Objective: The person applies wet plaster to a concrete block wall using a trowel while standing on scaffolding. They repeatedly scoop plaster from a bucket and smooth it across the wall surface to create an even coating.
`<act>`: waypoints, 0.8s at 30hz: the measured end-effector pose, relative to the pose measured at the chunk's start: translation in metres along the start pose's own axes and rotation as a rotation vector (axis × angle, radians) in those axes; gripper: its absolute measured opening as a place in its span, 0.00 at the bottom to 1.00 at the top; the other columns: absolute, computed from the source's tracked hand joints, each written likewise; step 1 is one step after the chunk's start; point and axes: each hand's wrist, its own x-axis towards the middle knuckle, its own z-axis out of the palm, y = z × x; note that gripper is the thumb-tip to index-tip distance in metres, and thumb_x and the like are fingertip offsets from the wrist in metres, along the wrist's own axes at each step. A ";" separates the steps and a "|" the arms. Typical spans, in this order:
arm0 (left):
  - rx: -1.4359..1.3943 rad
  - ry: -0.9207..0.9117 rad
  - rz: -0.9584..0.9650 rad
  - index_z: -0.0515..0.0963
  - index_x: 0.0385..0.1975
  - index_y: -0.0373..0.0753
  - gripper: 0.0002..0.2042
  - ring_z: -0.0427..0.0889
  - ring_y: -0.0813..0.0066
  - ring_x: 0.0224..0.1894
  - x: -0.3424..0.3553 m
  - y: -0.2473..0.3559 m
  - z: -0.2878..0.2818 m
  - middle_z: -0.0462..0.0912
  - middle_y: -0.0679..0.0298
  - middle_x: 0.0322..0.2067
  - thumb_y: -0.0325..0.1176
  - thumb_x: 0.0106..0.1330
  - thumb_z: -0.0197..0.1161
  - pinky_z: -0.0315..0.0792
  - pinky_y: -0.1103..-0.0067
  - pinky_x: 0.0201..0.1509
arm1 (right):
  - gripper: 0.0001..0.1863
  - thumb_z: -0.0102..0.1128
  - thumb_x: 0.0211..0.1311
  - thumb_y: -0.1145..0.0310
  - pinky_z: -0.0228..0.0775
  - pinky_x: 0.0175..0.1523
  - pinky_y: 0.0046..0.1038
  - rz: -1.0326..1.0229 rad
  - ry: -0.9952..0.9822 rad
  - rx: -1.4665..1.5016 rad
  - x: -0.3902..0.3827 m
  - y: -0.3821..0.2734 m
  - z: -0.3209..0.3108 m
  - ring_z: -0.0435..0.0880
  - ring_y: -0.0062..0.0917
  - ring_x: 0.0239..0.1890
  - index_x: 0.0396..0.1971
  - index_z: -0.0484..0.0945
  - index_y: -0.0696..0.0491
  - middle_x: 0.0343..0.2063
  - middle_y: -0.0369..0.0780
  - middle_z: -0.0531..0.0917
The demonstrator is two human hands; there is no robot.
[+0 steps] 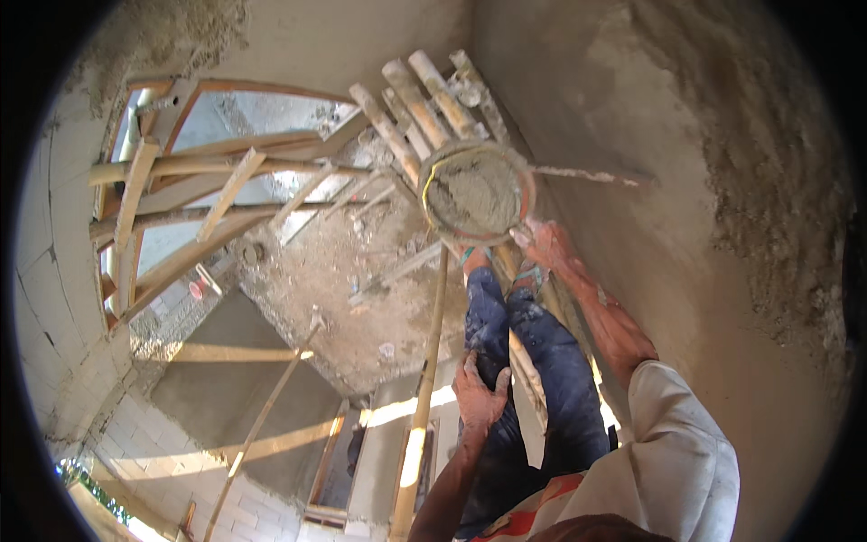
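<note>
A round bucket (468, 238) full of wet grey mortar (483, 188) stands on bamboo poles just beyond my feet. My right hand (543, 242) is closed at the near right part of the bucket's rim; whether it grips the rim or the handle I cannot tell. On my left leg, in dark mortar-spattered trousers (488, 316), lies my left hand (479, 395), fingers apart and holding nothing.
Several bamboo poles (424, 108) form a narrow scaffold under my feet, high above a littered dirt floor (361, 280). A plastered wall (632, 108) stands close on the right. Upright poles (433, 343) rise on the left, near wooden window frames (262, 88).
</note>
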 end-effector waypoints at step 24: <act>0.107 0.298 0.471 0.80 0.42 0.27 0.24 0.82 0.48 0.42 0.050 0.079 -0.149 0.84 0.41 0.40 0.44 0.57 0.73 0.74 0.60 0.47 | 0.13 0.59 0.76 0.63 0.71 0.13 0.21 -1.001 -0.011 0.541 -0.504 -0.498 -0.825 0.78 0.18 0.13 0.35 0.83 0.57 0.19 0.38 0.81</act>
